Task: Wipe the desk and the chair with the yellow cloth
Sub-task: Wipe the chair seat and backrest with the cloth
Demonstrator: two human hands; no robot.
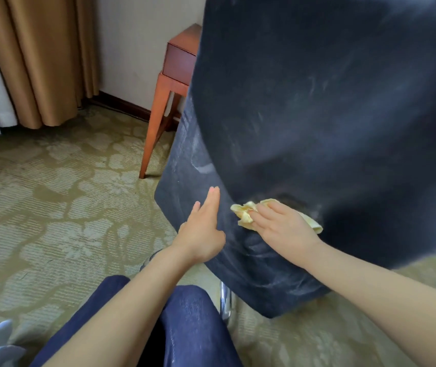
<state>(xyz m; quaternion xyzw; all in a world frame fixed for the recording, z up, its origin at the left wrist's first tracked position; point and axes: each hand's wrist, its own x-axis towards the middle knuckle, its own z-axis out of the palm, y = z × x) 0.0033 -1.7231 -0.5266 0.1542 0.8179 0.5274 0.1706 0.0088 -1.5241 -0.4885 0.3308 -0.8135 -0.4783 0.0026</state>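
Your right grip point(283, 226), fingers released flat, presses the yellow cloth point(243, 214) onto the chair point(317, 102) to wipe it. Your left grip point(202, 231), also flat, rests against the chair's side, probably steadying it.

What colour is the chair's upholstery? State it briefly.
Dark navy blue; the chair is streaked with pale dusty marks. The head view shows it.

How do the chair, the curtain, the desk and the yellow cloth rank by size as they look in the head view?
Largest: chair, close to the camera.
Then curtain.
Then desk, mostly hidden behind the chair.
Smallest: yellow cloth, partly under the right hand.
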